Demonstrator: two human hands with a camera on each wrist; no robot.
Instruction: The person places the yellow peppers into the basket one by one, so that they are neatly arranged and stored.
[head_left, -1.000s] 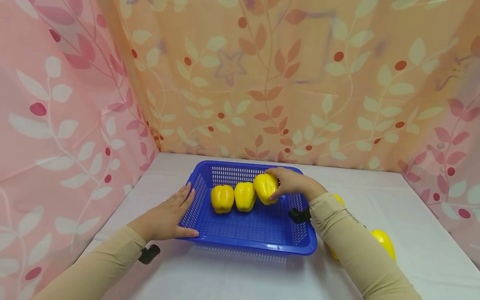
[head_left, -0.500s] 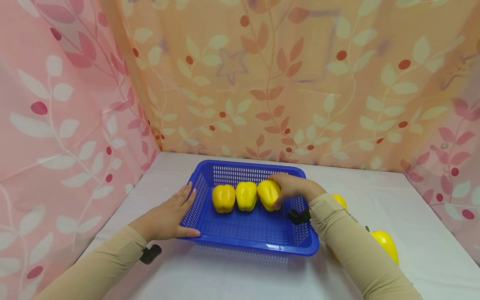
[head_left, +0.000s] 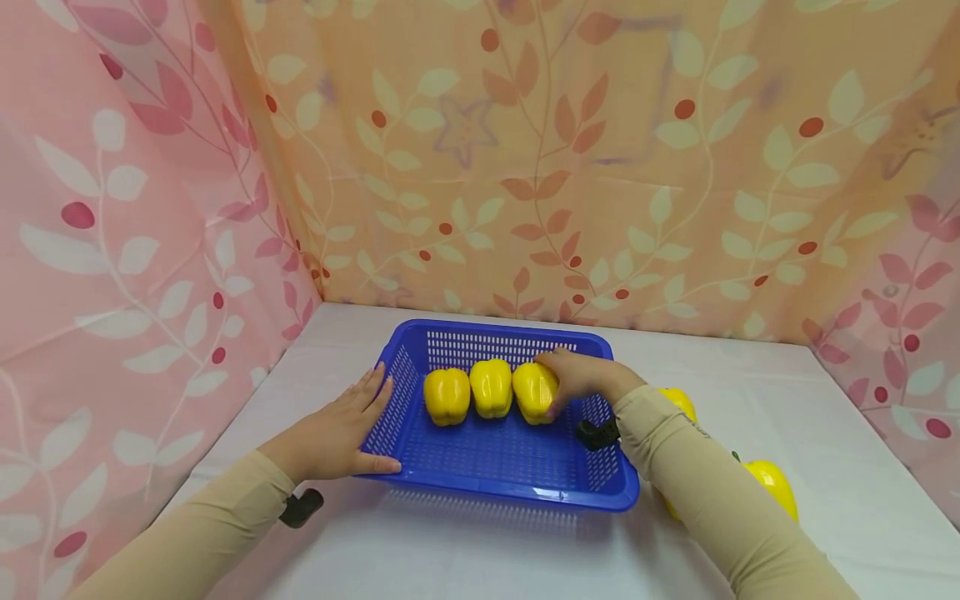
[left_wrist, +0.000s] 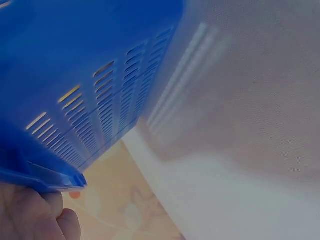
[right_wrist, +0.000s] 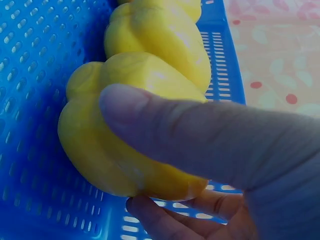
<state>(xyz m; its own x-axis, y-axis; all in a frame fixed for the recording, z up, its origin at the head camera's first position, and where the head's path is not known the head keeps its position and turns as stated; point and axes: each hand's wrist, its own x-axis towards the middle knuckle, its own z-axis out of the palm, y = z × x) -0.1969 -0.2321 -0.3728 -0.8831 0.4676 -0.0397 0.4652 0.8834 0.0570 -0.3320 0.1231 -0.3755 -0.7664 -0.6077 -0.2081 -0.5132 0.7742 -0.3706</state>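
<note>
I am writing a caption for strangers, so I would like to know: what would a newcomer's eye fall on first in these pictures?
Probably the three glossy yellow bell peppers in a row inside the blue perforated plastic basket on the white table. Next, the bare right hand gripping the rightmost pepper, while the left hand rests on the basket's near left corner. Behind hangs an orange cloth backdrop printed with leaves.

The basket (head_left: 517, 497) is blue, the peppers (head_left: 447, 397) yellow, the table (head_left: 375, 554) white and the sleeves (head_left: 202, 525) beige. The far curtain (head_left: 480, 196) is orange with cream and rust leaves; the left curtain (head_left: 157, 250) pink, white-leaved.
</note>
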